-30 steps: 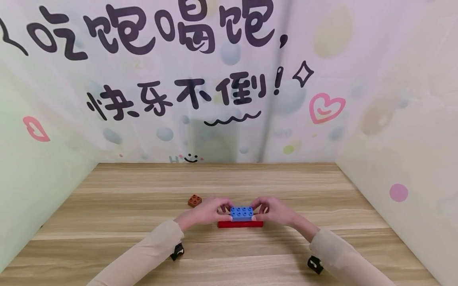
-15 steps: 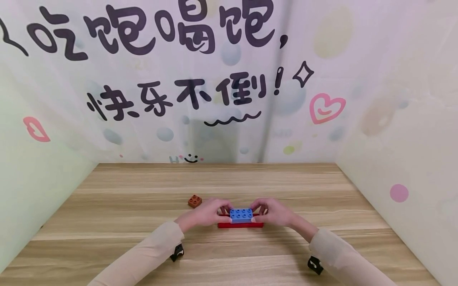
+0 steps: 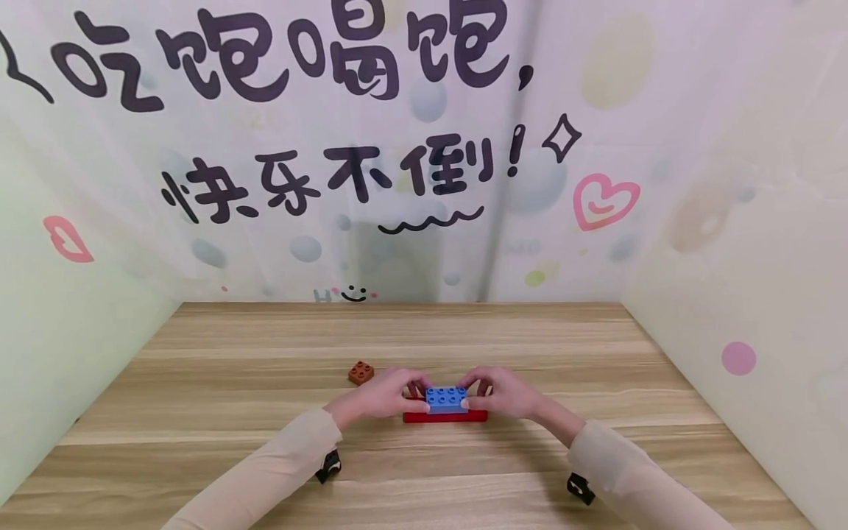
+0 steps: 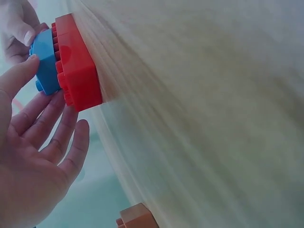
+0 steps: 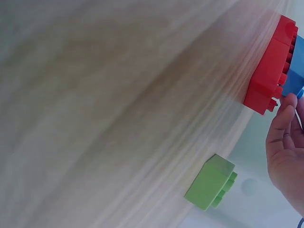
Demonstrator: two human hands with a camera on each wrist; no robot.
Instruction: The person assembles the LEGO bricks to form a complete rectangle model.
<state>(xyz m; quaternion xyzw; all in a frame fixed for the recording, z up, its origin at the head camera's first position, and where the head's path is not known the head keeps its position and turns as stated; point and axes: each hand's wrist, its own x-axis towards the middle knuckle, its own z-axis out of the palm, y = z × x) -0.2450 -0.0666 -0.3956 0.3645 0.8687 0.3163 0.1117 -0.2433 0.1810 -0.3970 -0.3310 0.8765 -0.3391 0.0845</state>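
Note:
A blue toy brick [image 3: 447, 398] with studs on top sits over a longer red brick base [image 3: 445, 417] on the wooden table. From the left, my left hand [image 3: 387, 393] pinches the blue brick's end, thumb in front and fingers behind. On the opposite end my right hand [image 3: 509, 392] holds it the same way. In the left wrist view the blue brick [image 4: 45, 61] lies against the studs of the red base [image 4: 78, 66], which shows a seam across it. The right wrist view shows the right fingers [image 5: 286, 114] at the blue brick's lower edge.
A small brown-orange brick [image 3: 361, 373] lies behind my left hand. In the right wrist view a green brick [image 5: 211, 183] stands on the table near the right hand; the head view hides it. A printed white curtain [image 3: 397, 258] closes off the table's back edge.
The blue brick has shifted slightly toward me over the red base. My right hand has edged a little to the left along the brick; the left hand has barely moved.

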